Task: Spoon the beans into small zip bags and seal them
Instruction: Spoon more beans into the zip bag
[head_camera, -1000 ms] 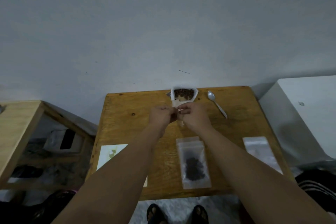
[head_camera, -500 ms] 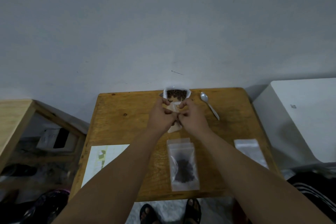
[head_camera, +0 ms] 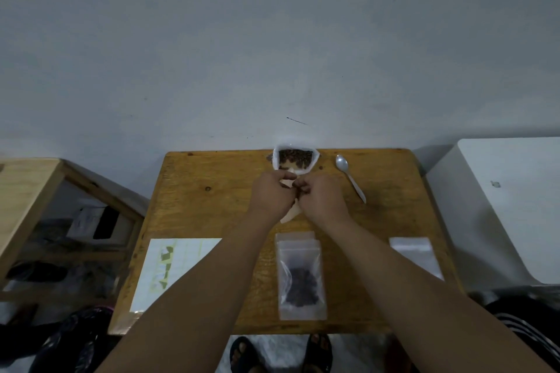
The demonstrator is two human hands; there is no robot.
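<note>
Little has moved: the left hand (head_camera: 272, 195) and right hand (head_camera: 322, 197) still pinch a small bag (head_camera: 289, 215) over the surface (head_camera: 212, 206), near the beans (head_camera: 295, 157). The hands hide its mouth and contents; only its lower corner shows.

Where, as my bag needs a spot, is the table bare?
Bare table: left of the left hand, above the paper; right of the spoon, above the empty bags. Crowded mid-table, around beans and filled bag.

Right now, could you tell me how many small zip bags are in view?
3: held bag between left hand and right hand; filled bag, front centre; empty bag, front right. Others may lie stacked beneath.
</note>
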